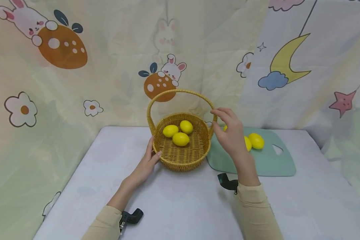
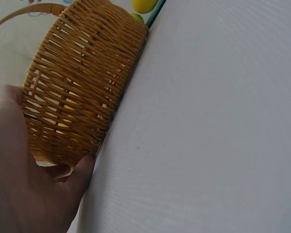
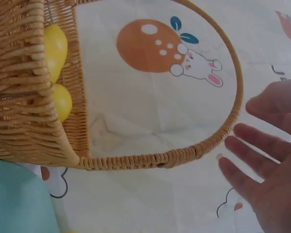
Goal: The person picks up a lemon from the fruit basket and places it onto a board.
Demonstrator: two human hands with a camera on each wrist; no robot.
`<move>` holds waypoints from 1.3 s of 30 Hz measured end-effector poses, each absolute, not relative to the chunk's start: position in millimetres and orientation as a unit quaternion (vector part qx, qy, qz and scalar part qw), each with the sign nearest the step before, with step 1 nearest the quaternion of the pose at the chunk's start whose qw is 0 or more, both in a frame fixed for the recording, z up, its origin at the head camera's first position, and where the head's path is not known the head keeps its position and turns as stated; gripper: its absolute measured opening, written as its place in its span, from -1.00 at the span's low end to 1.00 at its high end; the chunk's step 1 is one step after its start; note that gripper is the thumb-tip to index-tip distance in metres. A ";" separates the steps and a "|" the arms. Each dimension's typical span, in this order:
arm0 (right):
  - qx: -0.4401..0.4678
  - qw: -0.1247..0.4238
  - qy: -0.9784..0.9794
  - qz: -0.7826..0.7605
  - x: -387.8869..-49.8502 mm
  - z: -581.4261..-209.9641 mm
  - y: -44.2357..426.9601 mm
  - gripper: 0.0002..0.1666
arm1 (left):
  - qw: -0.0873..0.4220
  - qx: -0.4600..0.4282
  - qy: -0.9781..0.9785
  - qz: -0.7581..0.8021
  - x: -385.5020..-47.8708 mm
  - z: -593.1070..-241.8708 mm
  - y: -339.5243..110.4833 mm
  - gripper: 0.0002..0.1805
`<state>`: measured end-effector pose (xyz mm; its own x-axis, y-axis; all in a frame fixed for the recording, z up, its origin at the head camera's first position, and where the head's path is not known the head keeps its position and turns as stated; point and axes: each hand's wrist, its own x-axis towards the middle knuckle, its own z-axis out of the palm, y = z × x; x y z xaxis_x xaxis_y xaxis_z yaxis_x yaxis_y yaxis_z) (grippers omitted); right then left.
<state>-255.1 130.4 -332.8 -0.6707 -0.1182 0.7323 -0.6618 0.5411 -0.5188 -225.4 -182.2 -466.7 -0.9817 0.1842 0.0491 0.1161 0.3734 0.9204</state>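
Observation:
A round wicker basket (image 1: pixel 180 163) with a tall arched handle stands on the table, three lemons (image 1: pixel 181 139) inside it. My left hand (image 1: pixel 145 165) holds the basket's left side; in the left wrist view, the thumb and fingers spread round the woven wall (image 2: pixel 77 82). Beside the right part of the handle (image 1: pixel 180 90) is my right hand (image 1: pixel 231 133). From the right wrist, its extended fingers (image 3: pixel 254 153) appear just apart from the handle (image 3: pixel 179 155), with nothing held. Part of the cutting board is hidden behind this hand.
A green cutting board (image 1: pixel 276 166) lies right of the basket, bearing more lemons (image 1: pixel 256 141), some partly hidden by my right arm. White cloth covers the table (image 1: pixel 180 206). A printed curtain (image 1: pixel 117 66) hangs behind it.

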 end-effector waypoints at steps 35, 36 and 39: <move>0.243 -0.039 -0.947 0.208 -278.5 -403.1 56.6 -0.28 | 0.072 0.094 0.816 0.565 -210.9 -434.4 -178.9 -0.13; 0.244 -0.034 -0.947 0.206 -278.4 -403.4 56.3 -0.28 | 0.072 0.094 0.817 0.565 -210.8 -434.4 -178.8 -0.13; 0.249 -0.023 -0.946 0.207 -278.7 -404.0 55.3 -0.31 | 0.072 0.094 0.815 0.567 -211.0 -434.6 -178.6 -0.14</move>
